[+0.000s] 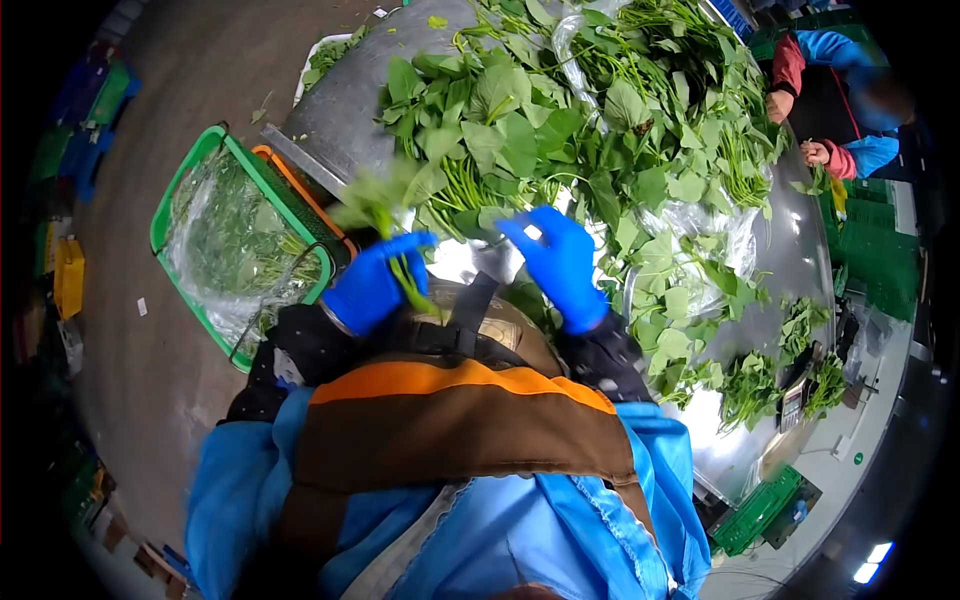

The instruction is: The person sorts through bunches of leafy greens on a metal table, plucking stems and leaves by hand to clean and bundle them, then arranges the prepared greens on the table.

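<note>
Left hand clamped on a leafy bunch, right hand with fingers parted

And here's the grip: the left hand has its blue-gloved fingers wrapped round the stems, leaves fanning out just beyond the knuckles, stem ends poking out on the near side. Those leaves are blurred! Over to the right hand, also in blue, and it's holding nothing that shows; thumb and forefinger are spread, pointing across towards the left hand, the two gloves well apart.

Straight ahead of both hands sprawls a big heap of greens, spilling over the metal table and running out past the right hand's far side. Clear plastic lies crumpled among the leaves to the right of the right hand. Further right, smaller bunches sit beside a keypad device.

Now look left of the left hand: a green-rimmed basket, lined with clear film, with more greens inside. An orange rim shows between that basket and the table.

Far off, ahead and to the right of the right hand, a co-worker's hands are at the table's opposite edge. Close behind both gloves comes the wearer's brown apron, orange band across the top.
</note>
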A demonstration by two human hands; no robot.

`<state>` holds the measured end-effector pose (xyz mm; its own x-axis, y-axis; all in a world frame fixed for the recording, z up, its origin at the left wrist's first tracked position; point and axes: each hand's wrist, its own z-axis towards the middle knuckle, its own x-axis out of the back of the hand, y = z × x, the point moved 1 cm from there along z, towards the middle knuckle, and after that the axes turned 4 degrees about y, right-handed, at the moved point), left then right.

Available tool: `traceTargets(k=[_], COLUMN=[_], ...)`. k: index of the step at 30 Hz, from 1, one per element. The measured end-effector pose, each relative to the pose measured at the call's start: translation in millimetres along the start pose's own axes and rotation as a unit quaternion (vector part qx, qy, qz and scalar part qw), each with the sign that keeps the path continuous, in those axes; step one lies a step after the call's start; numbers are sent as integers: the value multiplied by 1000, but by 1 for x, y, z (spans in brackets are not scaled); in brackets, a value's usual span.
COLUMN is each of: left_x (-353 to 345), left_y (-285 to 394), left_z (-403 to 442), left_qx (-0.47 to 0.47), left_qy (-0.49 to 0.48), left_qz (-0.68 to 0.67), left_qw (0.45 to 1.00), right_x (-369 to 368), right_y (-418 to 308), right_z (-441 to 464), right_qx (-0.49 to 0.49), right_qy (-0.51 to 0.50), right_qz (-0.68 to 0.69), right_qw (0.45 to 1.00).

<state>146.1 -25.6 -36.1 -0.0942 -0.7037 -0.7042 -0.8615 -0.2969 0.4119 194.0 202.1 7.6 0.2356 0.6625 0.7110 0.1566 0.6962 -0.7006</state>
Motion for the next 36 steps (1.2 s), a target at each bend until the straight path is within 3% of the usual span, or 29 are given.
traceTargets(k=[1,3,4,6,7,8,9,11,13,14,15,17,18,19,21,22,24,25,27,32,35,36], left_x=[-1,-7,-11,-26,-31,-33,-36,-37,-31,-30,-33,-43,-40,-38,-38,-39,-41,-43,-56,-56,-71,-70], left_y=[-6,1,7,38,52,60,66,62,53,48,43,33,27,20,9,6,-2,-4,2,12,24,28], left_z=[-3,-8,-11,-16,-16,-14,-10,8,30,33,35,39,47,53,61,66,83,90,95,105,79,73], left_qx=[41,-26,-60,-235,-318,-321,-324,-278,-154,-160,-174,-163,-176,-186,-205,-184,-187,-189,-156,-129,-125,-130], left_qy=[-26,-38,-44,65,121,119,118,99,59,82,122,180,184,176,165,163,173,177,219,216,199,183], left_qz=[-1,-53,-78,9,50,81,112,106,-18,3,56,115,109,118,136,147,157,161,245,288,251,238], left_qw=[999,998,994,970,939,936,932,949,986,984,975,963,961,959,955,958,954,952,931,924,939,945], right_x=[-22,-59,-56,-40,-19,6,19,11,33,52,54,47,47,50,44,33,13,-3,-21,3,-1,1], right_y=[5,13,13,20,21,24,39,81,92,81,92,100,98,66,39,29,16,31,56,50,67,68], right_z=[10,28,30,33,40,46,50,52,51,51,47,34,26,22,11,10,18,27,36,37,35,32], right_qx=[68,80,70,48,-51,-148,-167,-121,-167,-233,-197,-168,-32,23,-23,11,-9,12,10,-84,-227,-298], right_qy=[17,-44,-23,15,-11,-37,-16,-41,24,55,115,162,202,277,263,242,161,154,107,83,23,-47], right_qz=[-77,-257,-208,-109,139,375,322,2,154,248,249,35,-143,-112,-1,57,-21,-131,-198,13,175,225], right_qw=[995,962,975,993,989,914,932,992,974,939,941,972,969,954,965,969,987,979,974,993,958,927])
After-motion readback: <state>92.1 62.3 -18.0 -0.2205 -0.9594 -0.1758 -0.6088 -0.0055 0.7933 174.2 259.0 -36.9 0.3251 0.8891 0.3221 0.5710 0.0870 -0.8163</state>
